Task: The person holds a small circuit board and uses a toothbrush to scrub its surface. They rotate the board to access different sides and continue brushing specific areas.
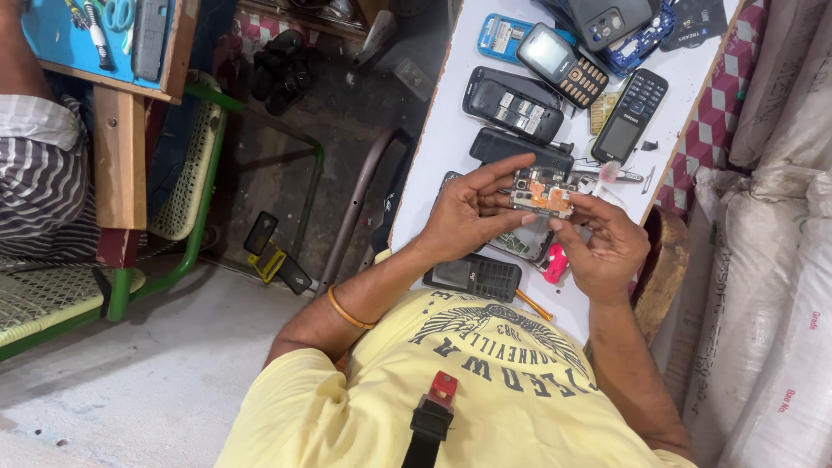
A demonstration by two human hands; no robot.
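Item: small circuit board (542, 192), held above the white tabletop (451, 130). Your left hand (472, 212) pinches its left edge, fingers closed on it; your right hand (607, 243) grips its right edge likewise. Below: black keypad phone (472, 277), pink tool (555, 263). Beyond: several opened phones (513, 106).

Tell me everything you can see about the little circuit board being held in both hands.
The circuit board is a small bare rectangular phone board, grey-green with orange-copper patches and tiny dark components. It is held roughly level above the white table, pinched at its left edge by the left hand and at its right edge by the right hand.
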